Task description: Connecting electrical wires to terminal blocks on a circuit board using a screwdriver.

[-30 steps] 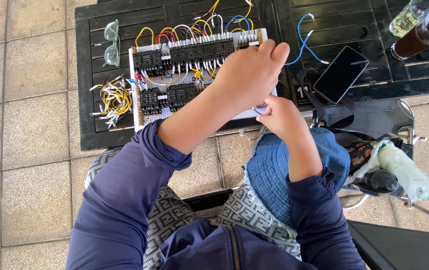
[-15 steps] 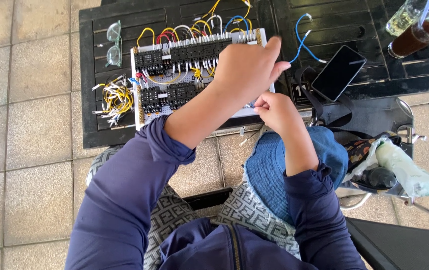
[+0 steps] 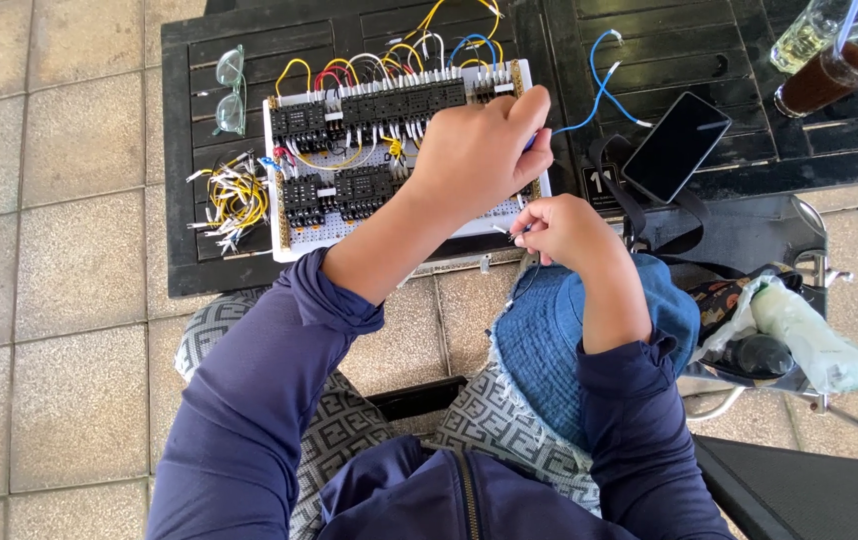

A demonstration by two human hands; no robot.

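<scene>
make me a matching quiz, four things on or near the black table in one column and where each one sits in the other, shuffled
Things:
1. eyeglasses
2. phone
3. dark iced drink
4. loose yellow and white wires

Places:
A. far right corner of the table
B. just left of the breadboard's lower half
C. right of the breadboard, by the blue wire
D. top left of the table

Pairs: 1-D, 2-C, 3-A, 4-B

One head-worn camera looks steeply down, close over the dark table's (image 3: pixel 189 150) near edge and the lap.
</scene>
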